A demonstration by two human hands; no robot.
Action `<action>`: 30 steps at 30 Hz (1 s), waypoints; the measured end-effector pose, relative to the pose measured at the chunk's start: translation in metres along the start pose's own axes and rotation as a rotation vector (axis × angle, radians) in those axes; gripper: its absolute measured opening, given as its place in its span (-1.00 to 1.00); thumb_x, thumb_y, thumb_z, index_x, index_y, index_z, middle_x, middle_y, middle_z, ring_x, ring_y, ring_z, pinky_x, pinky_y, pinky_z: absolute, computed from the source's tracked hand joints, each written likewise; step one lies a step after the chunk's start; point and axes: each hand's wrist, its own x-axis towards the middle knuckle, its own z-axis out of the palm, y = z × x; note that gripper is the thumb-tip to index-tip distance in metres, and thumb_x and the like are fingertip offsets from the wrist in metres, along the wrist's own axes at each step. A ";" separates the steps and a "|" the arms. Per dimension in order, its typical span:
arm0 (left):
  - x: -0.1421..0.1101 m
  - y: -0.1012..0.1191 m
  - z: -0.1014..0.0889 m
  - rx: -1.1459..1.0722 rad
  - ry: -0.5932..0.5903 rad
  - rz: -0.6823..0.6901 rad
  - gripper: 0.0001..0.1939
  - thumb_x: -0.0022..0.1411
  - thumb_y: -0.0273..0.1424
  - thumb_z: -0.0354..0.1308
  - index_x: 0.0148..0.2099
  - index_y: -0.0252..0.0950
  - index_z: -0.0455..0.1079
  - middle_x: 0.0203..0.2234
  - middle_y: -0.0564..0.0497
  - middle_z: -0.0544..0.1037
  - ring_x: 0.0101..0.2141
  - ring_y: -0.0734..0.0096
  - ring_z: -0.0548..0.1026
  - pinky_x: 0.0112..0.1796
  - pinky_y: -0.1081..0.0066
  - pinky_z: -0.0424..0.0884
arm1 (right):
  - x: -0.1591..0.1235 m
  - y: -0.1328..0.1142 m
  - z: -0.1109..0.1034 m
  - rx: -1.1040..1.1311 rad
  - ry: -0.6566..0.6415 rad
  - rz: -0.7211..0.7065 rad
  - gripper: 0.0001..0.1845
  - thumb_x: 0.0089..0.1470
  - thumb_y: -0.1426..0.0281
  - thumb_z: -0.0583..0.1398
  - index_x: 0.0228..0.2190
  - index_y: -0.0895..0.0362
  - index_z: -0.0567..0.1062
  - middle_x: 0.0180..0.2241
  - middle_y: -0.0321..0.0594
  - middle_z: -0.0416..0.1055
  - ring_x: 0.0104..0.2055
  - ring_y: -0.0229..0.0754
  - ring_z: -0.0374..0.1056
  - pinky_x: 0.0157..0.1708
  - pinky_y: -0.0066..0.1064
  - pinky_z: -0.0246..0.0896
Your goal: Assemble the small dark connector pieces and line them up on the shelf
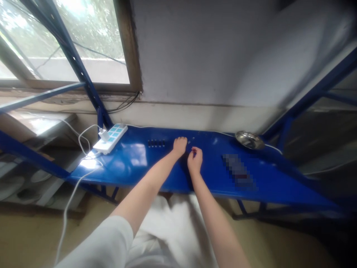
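Observation:
My left hand [180, 146] is on the blue table, back upward, its fingers curled down and closed. What may be under those fingers is hidden. Just beside it, my right hand [195, 160] is closed too, thumb and fingertips drawn together near the tabletop; anything between them is too small to name. A few tiny pale pieces [191, 140] lie just beyond both hands. To the left of my left hand, several small dark cylindrical pieces [156, 143] stand or lie in a neat row.
A white power strip [111, 138] with a plug and trailing cord occupies the table's left end. Toward the back right sits a shiny metal bowl [249, 140]. A blurred-out dark object [238, 172] lies nearer on the right. Blue metal posts [83, 70] frame the blue table [276, 178].

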 end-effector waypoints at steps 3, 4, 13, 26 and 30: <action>-0.006 -0.009 -0.002 -0.109 0.056 -0.007 -0.70 0.23 -0.56 -0.18 -0.13 -0.38 0.35 -0.22 -0.19 0.47 -0.18 0.26 0.43 -0.15 0.31 0.31 | 0.001 0.001 0.000 -0.062 -0.007 0.001 -0.71 -0.01 0.46 -0.04 -0.24 0.20 0.35 -0.24 -0.04 0.35 -0.19 -0.14 0.27 -0.15 -0.26 0.18; -0.010 -0.013 -0.002 -0.179 0.094 -0.012 -0.72 0.23 -0.54 -0.16 -0.15 -0.37 0.37 -0.24 -0.18 0.48 -0.20 0.27 0.44 -0.17 0.31 0.33 | 0.001 0.001 0.000 -0.103 -0.013 0.004 -0.69 -0.02 0.47 -0.04 -0.23 0.21 0.36 -0.23 -0.03 0.35 -0.16 -0.12 0.26 -0.13 -0.24 0.16; -0.086 -0.040 0.003 -0.961 0.369 -0.209 -0.82 0.12 -0.39 0.09 -0.22 -0.33 0.43 -0.40 -0.08 0.55 -0.36 0.38 0.50 -0.23 0.33 0.40 | 0.051 0.021 0.010 -0.536 -0.262 0.000 -0.54 0.03 0.49 -0.01 0.00 0.15 0.29 0.08 0.06 0.16 0.06 0.10 0.07 -0.09 0.02 0.01; -0.111 -0.043 -0.010 -1.288 0.428 -0.348 -0.78 0.08 -0.37 0.14 -0.21 -0.38 0.40 -0.41 -0.08 0.55 -0.43 0.46 0.50 -0.29 0.38 0.42 | 0.067 0.043 0.024 -0.706 -0.571 -0.172 -0.73 -0.04 0.65 -0.01 -0.34 0.27 0.43 -0.24 0.12 0.34 -0.15 -0.01 0.27 -0.16 -0.13 0.18; -0.109 -0.042 -0.018 -1.313 0.441 -0.343 -0.78 0.07 -0.37 0.15 -0.22 -0.38 0.40 -0.42 -0.08 0.55 -0.44 0.47 0.49 -0.31 0.39 0.41 | 0.070 0.041 0.023 -0.760 -0.685 -0.200 -0.79 -0.08 0.63 0.06 -0.38 0.26 0.45 -0.25 0.12 0.34 -0.17 -0.02 0.31 -0.16 -0.14 0.20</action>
